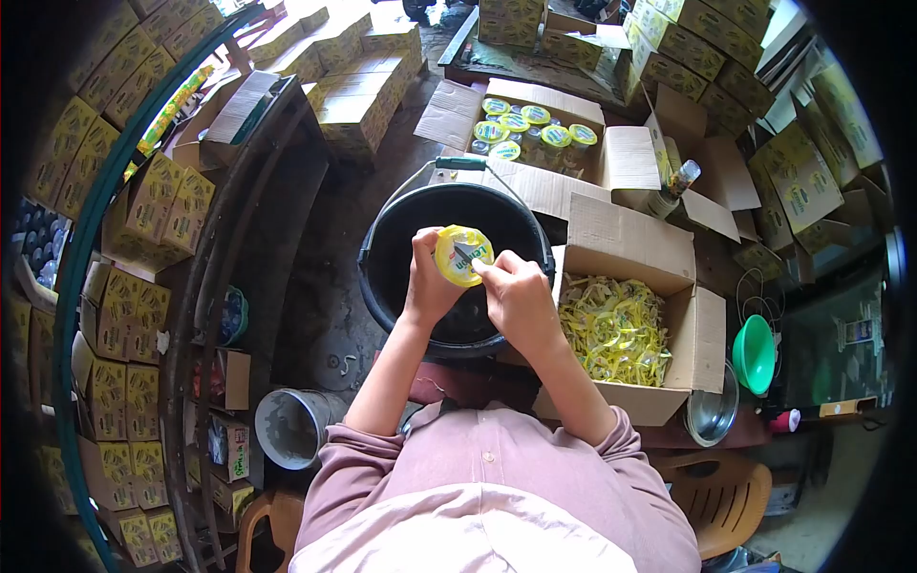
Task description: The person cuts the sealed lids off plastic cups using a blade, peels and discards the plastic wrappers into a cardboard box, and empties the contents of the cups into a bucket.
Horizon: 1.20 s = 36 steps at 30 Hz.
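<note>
Pale cloth nearest, and beyond it my left hand grasps the lemon cup over the black bucket. My right hand works at its lid; what it pinches, I can't tell. Steady hold, no squeezing! Yellow scraps right, dark floor left, stacked boxes farther left.

I note: cup lid, glossy film; bucket, smooth plastic; carton, matt cardboard; green bowl, shiny plastic; my shirt, matt cloth.
</note>
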{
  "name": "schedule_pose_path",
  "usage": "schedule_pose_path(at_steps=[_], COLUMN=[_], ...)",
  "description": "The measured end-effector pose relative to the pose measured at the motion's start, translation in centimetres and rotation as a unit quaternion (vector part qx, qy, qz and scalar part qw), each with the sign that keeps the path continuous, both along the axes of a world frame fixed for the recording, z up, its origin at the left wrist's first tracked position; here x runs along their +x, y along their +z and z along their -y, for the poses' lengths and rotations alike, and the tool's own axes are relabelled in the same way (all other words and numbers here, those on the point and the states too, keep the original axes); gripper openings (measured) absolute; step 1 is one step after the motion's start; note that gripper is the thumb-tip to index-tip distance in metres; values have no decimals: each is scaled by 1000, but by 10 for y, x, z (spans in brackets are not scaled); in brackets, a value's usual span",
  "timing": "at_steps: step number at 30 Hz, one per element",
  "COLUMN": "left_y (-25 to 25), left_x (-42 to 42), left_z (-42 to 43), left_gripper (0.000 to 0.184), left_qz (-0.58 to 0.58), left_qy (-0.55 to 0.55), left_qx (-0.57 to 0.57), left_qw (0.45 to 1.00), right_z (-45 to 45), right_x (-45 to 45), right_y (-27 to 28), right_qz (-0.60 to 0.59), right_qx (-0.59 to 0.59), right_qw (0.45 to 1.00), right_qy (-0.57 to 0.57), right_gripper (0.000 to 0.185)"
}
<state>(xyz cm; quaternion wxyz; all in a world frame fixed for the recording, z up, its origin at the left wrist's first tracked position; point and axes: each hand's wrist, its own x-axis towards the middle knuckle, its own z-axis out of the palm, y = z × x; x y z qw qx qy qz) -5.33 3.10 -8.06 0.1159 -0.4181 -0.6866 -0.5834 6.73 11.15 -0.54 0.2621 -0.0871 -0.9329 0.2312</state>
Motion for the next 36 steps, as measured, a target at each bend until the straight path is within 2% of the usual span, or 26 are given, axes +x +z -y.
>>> schedule_pose_path(at_steps=[3, 6, 12, 18, 21, 25, 29, 31, 34, 36], left_y=[-4, -3, -4, -3, -2, -5, -16, -13, -16, -18], left_x=[-1, -1, -5, -5, -6, -2, 0, 3, 6, 7], left_z=[0, 1, 2, 3, 4, 3, 4, 5, 4, 3], left_gripper=[70, 71, 73, 69, 63, 63, 56, 55, 52, 46], left_qz=[0, 0, 21, 17, -60, -88, -148, -172, -188, -205], left_qy=[-7, -4, 13, 24, 25, 32, 35, 36, 35, 31], left_qx=[-12, -20, -54, -209, -298, -400, -439, -468, -494, -503], left_qw=[1000, 1000, 998, 978, 952, 912, 885, 866, 848, 839], right_z=[-4, -5, -14, -19, -20, -18, -26, -35, -52, -60], right_x=[-5, 3, 23, 51, 61, 64, 68, 73, 87, 100], right_y=[-12, -5, -14, -24, -31, -43, -78, -90, -106, -115], right_qz=[-42, 12, 26, -20, -39, -70, -108, -152, -218, -218], right_qx=[9, -13, -68, -150, -176, -285, -463, -511, -501, -507], right_qw=[999, 1000, 997, 988, 982, 949, 870, 834, 813, 801], right_qy=[6, 12, 11, -31, -61, -113, -128, -140, -202, -231], right_gripper=[23, 23, 23, 22, 23, 27, 30, 29, 29, 29])
